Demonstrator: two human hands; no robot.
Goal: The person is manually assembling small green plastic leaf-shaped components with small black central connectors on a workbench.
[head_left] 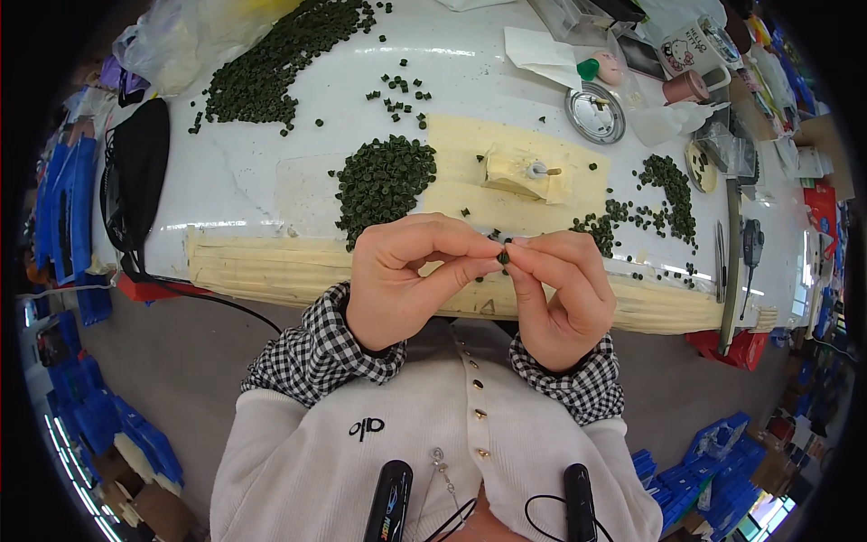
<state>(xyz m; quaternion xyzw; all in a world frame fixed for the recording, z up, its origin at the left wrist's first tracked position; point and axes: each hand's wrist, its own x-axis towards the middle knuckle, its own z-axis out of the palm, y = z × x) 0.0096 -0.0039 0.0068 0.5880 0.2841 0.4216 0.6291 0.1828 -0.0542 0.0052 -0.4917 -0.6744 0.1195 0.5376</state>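
Note:
My left hand [411, 275] and my right hand [564, 289] meet fingertip to fingertip above the table's near edge. Between their thumbs and forefingers sits a small dark green part [503, 257], pinched from both sides; its exact kind is too small to tell. A dense pile of similar green parts [384, 181] lies just beyond my left hand. Past my right hand, more loose green parts [668, 194] are scattered. Straight ahead of both hands, a tape-wrapped block [524, 176] with a short metal pin on top stands on a patch of yellow tape [452, 149].
A larger green heap [262, 72] spreads at the far left beside clear plastic bags [194, 45]. A black cloth bag [140, 172] hangs by the left edge. Toward the far right are a round metal lid [594, 113], a mug [691, 50] and a thread spool [685, 88]; tweezers [720, 262] lie nearer.

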